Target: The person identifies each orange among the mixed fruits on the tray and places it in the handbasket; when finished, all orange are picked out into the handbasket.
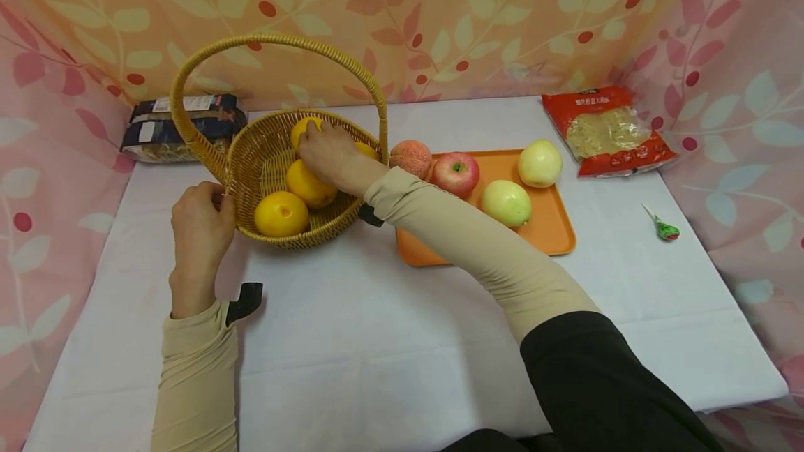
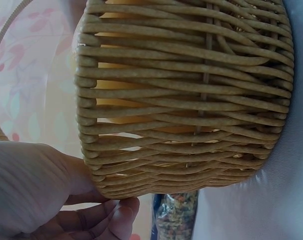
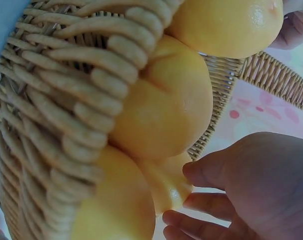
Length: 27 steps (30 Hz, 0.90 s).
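A wicker basket (image 1: 264,159) with a tall arched handle stands at the left of the table. Several smooth, round yellow fruits (image 1: 281,214) lie in it. My left hand (image 1: 202,225) pinches the basket's rim on its left side, thumb and fingers meeting there in the left wrist view. Reaching over the right rim, my right hand (image 1: 336,155) has its thumb and fingertips on the far yellow fruit (image 3: 166,185). In the head view that hand partly covers the fruits beneath it.
Right of the basket, an orange tray (image 1: 546,229) bears a red apple (image 1: 456,174) and two pale green fruits (image 1: 506,203); a peach-coloured fruit (image 1: 411,158) sits by its left corner. Behind are a dark package (image 1: 185,127) and a red bag (image 1: 609,131). A green-wrapped lollipop (image 1: 666,230) lies far right.
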Motion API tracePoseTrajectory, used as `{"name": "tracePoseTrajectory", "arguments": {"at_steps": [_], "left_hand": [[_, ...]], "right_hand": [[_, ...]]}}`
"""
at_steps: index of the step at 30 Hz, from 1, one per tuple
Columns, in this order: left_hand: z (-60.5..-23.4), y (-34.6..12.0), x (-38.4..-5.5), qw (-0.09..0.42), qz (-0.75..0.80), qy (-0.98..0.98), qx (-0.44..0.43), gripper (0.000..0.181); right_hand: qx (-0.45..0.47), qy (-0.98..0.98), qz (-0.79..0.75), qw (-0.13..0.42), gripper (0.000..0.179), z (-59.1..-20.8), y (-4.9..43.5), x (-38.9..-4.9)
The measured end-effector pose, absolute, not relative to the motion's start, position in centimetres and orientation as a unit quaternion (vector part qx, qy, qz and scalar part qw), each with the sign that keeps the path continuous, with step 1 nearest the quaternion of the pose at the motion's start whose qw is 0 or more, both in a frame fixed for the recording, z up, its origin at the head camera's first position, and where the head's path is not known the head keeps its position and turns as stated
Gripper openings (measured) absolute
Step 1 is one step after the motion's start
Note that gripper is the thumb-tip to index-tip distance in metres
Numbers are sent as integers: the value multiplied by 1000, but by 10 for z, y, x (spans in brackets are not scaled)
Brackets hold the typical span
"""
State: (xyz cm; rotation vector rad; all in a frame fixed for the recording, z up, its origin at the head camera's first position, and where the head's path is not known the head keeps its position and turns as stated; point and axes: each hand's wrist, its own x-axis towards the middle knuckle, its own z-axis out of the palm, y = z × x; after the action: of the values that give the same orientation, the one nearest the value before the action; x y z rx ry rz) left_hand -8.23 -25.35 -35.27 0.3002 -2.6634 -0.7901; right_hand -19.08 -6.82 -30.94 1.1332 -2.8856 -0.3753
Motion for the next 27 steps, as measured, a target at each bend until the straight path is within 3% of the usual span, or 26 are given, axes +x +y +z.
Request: {"name": "tracePoseTrajectory", "arguments": {"at_steps": [11, 20, 27], "left_hand": [[-353, -254, -81, 172, -281, -939, 102, 29], [-352, -256, -80, 172, -281, -939, 101, 30], [-350, -257, -81, 161, -279, -941, 106, 31]], "right_hand": [[369, -924, -104, 16, 40, -293, -49, -174], [418, -905, -31, 65, 45, -269, 6, -139], [407, -894, 82, 170, 37, -272, 67, -115]]}}
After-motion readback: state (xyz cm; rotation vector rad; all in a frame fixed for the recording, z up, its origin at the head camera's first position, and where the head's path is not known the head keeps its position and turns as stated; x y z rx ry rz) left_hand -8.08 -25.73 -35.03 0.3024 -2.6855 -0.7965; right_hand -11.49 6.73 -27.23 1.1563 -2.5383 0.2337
